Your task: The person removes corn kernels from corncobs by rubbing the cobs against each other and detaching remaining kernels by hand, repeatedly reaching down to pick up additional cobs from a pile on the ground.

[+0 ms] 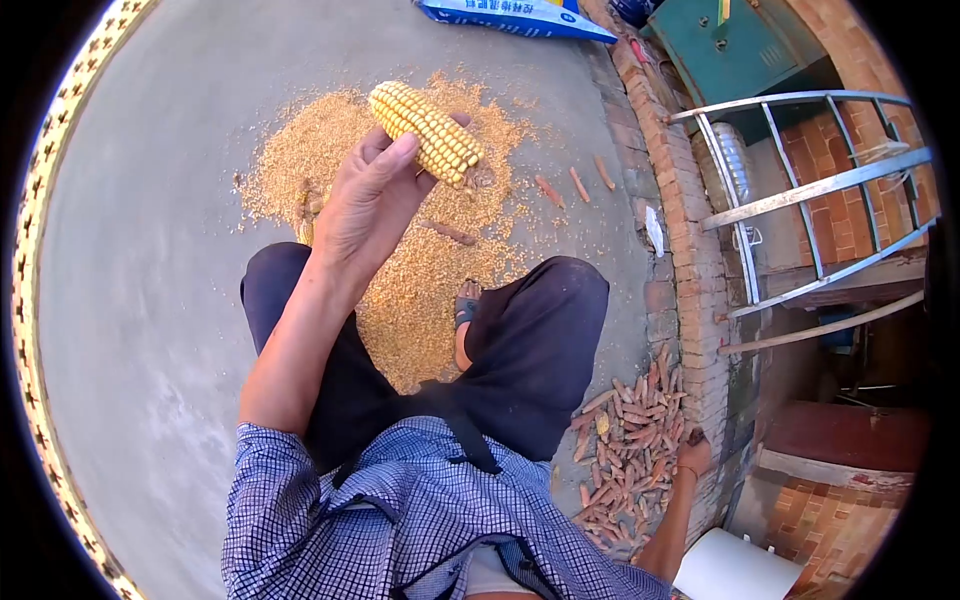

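Note:
My left hand point(375, 185) is raised over the yellow kernels, its thumb and fingers closed round an ear of corn point(425, 132). The ear is yellow and full of kernels, and tilts down to the right. Below it, a wide heap of loose kernels point(410, 310) spreads on the ground between my legs. My right hand point(693, 455) is low at the right, by a pile of bare reddish cobs point(635, 440). A small dark patch shows at its fingers, which are too small and hidden to make out.
A few bare cobs point(550, 192) lie right of the kernels. A blue sack point(515, 18) is at the top. Along the right runs a brick edge point(690, 240), with a metal ladder point(820, 190) and a green cabinet point(735, 50) beyond. Something white point(735, 570) is at the lower right.

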Demonstrator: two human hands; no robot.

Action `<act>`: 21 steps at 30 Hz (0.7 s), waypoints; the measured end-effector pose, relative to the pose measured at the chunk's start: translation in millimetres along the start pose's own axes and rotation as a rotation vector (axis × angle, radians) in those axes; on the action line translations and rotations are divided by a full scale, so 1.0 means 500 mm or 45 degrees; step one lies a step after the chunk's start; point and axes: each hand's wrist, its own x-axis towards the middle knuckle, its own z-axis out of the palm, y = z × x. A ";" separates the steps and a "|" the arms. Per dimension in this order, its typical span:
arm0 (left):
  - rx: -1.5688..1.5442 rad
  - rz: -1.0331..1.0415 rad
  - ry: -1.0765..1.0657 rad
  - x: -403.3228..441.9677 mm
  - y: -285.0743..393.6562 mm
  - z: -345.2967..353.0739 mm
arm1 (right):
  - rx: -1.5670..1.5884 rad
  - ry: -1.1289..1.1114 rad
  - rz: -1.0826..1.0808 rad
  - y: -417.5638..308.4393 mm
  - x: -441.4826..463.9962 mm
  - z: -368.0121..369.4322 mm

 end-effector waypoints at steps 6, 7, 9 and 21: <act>-0.084 0.014 0.027 0.007 -0.006 0.018 | 1.397 0.126 -0.317 -0.529 -0.018 -0.102; -0.088 0.012 0.030 0.008 -0.002 0.028 | 1.538 0.031 -0.435 -0.621 -0.042 -0.138; -0.079 0.017 0.038 0.011 0.002 0.028 | 1.857 -0.305 -0.519 -0.792 -0.128 -0.221; 0.065 0.009 0.273 -0.018 0.015 -0.054 | 2.193 -1.279 -1.308 -1.155 -0.320 -0.207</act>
